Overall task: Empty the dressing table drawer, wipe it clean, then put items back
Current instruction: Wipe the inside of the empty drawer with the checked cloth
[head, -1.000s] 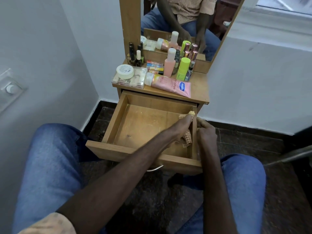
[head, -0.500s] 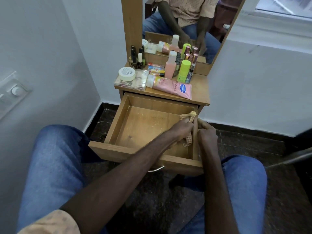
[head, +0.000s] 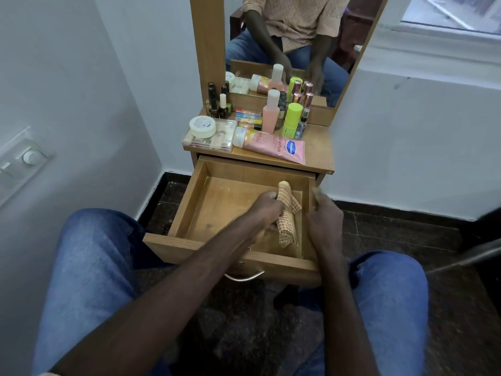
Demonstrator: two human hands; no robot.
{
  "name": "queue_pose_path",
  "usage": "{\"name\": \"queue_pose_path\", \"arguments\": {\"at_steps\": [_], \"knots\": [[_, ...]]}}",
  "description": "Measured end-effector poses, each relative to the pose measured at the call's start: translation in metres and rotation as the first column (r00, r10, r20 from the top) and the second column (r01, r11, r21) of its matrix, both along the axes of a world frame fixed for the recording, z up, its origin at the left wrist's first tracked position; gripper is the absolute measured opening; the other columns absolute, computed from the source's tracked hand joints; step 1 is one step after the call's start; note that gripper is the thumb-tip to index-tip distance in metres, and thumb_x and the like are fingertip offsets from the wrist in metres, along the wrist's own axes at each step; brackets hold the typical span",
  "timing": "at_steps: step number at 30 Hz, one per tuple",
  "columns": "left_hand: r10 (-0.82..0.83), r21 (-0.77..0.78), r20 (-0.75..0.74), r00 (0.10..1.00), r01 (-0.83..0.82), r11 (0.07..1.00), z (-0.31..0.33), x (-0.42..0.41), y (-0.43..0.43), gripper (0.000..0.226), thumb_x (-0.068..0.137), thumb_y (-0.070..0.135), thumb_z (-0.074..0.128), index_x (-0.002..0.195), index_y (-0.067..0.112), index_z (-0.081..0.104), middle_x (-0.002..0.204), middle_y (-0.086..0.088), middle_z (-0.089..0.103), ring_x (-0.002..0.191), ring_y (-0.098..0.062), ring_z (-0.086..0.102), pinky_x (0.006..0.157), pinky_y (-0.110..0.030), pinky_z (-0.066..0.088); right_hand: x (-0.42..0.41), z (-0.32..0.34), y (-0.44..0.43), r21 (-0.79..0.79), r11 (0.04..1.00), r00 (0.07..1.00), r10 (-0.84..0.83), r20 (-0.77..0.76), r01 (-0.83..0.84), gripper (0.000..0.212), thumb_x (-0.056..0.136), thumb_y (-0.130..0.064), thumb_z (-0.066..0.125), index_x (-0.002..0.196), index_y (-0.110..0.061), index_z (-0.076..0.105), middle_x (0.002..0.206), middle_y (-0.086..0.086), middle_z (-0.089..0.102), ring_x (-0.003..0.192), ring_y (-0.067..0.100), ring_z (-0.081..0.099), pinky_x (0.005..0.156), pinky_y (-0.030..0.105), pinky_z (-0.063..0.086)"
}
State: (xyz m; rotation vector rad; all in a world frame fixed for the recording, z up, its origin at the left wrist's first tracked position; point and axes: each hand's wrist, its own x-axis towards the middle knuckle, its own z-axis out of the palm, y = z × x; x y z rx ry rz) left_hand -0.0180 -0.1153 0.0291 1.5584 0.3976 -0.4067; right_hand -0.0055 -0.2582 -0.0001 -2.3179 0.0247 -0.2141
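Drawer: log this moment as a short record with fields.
drawer: pulled open; nothing visible inside but the cloth
cloth: checked, bunched, in the drawer's right part
left hand: grips the cloth inside the drawer
right hand: holds the drawer's right wall
tabletop: pink tube lying flat; clear box with a white jar on it; bottles standing by the mirror
task stage: drawer emptied, wiping stage, nothing put back yet

Blue jeans (head: 89,267) on both legs, forearms bare, short-sleeved peach shirt (head: 292,20) with a fine dotted print.
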Motion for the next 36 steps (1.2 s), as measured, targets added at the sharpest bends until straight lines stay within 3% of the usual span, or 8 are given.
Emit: {"name": "queue_pose_path", "arguments": {"at_steps": [3, 8, 14, 18, 24, 27, 32, 36], "knots": [[0.160, -0.014, 0.011, 0.987, -0.160, 0.987, 0.009, -0.002, 0.011, 0.028, 0.099, -0.001, 0.038, 0.104, 0.007, 0.065, 0.088, -0.012, 0.069, 0.077, -0.026, 0.068, 0.068, -0.039, 0.058, -0.008, 0.013, 0.005, 0.027, 0.997, 0.981, 0.073, 0.178, -0.079, 0.037, 0.103, -0.012, 0.059, 0.140, -0.009, 0.064, 0.139, 0.007, 0.066, 0.124, 0.015, 0.064, 0.105, 0.030, 0.052], [0.171, -0.237, 0.007, 0.985, -0.165, 0.957, 0.011, -0.006, 0.027, 0.037, 0.106, 0.026, 0.042, 0.120, 0.000, 0.064, 0.105, -0.019, 0.072, 0.085, -0.025, 0.069, 0.070, -0.039, 0.060, -0.022, 0.025, 0.014, 0.244, 0.841, 0.838, 0.525, -0.149, -0.483, 0.046, 0.104, -0.040, 0.059, 0.147, -0.025, 0.056, 0.127, -0.004, 0.068, 0.105, 0.005, 0.068, 0.087, 0.025, 0.058], [-0.001, -0.359, 0.008, 1.000, 0.004, 0.933, 0.010, -0.014, 0.051, 0.082, 0.100, 0.072, 0.035, 0.145, 0.005, 0.051, 0.134, -0.021, 0.065, 0.118, -0.032, 0.069, 0.101, -0.047, 0.056, -0.019, 0.023, 0.011, 0.150, 0.875, 0.866, 0.481, -0.140, -0.461, 0.051, 0.103, -0.021, 0.063, 0.152, -0.023, 0.049, 0.122, -0.005, 0.067, 0.099, 0.008, 0.069, 0.082, 0.027, 0.060], [0.013, 0.149, 0.288, 0.957, -0.058, 0.987, 0.021, -0.029, 0.068, 0.053, 0.107, 0.055, 0.039, 0.135, 0.017, 0.063, 0.130, -0.006, 0.070, 0.112, -0.016, 0.067, 0.101, -0.040, 0.052, -0.017, 0.024, 0.007, 0.170, 0.919, 0.914, 0.380, -0.140, -0.356, 0.049, 0.106, -0.012, 0.054, 0.154, -0.019, 0.046, 0.126, -0.006, 0.061, 0.095, -0.002, 0.064, 0.070, 0.014, 0.054], [-0.259, 0.840, 0.463, 0.848, -0.327, 0.434, -0.003, -0.054, 0.110, 0.034, 0.104, 0.023, 0.046, 0.126, 0.015, 0.070, 0.128, -0.006, 0.070, 0.118, -0.020, 0.064, 0.101, -0.037, 0.050, -0.017, 0.020, 0.006, 0.142, 0.931, 0.932, 0.351, -0.088, -0.337, 0.050, 0.107, -0.009, 0.050, 0.155, -0.019, 0.045, 0.131, -0.004, 0.057, 0.099, -0.004, 0.060, 0.071, 0.008, 0.051], [-0.336, 0.951, 0.283, 0.898, -0.218, 0.219, -0.011, -0.068, 0.127, 0.042, 0.103, 0.021, 0.046, 0.141, 0.010, 0.058, 0.153, -0.013, 0.052, 0.145, -0.029, 0.043, 0.122, -0.045, 0.033, -0.015, 0.018, 0.004, 0.197, 0.911, 0.926, 0.376, -0.029, -0.363, 0.049, 0.108, -0.006, 0.046, 0.154, -0.021, 0.049, 0.136, -0.003, 0.056, 0.106, 0.002, 0.062, 0.078, 0.009, 0.052], [-0.282, 0.958, 0.209, 0.936, -0.139, 0.249, -0.017, -0.083, 0.142, 0.060, 0.105, 0.027, 0.047, 0.159, 0.006, 0.032, 0.169, -0.010, 0.023, 0.158, -0.025, 0.016, 0.128, -0.043, 0.019, -0.012, 0.016, 0.000, 0.277, 0.901, 0.926, 0.369, -0.081, -0.335, 0.043, 0.107, -0.006, 0.047, 0.144, -0.025, 0.060, 0.131, -0.003, 0.062, 0.100, 0.013, 0.065, 0.076, 0.022, 0.055], [-0.265, 0.956, 0.196, 0.944, -0.124, 0.267, -0.014, -0.087, 0.149, 0.058, 0.107, 0.030, 0.041, 0.159, 0.005, 0.032, 0.170, -0.009, 0.023, 0.157, -0.024, 0.021, 0.126, -0.043, 0.027, -0.016, 0.016, 0.016, -0.252, 0.897, 0.928, 0.325, -0.182, -0.364, 0.042, 0.101, -0.006, 0.059, 0.143, -0.014, 0.061, 0.151, 0.010, 0.054, 0.131, 0.023, 0.057, 0.103, 0.032, 0.051]]}}
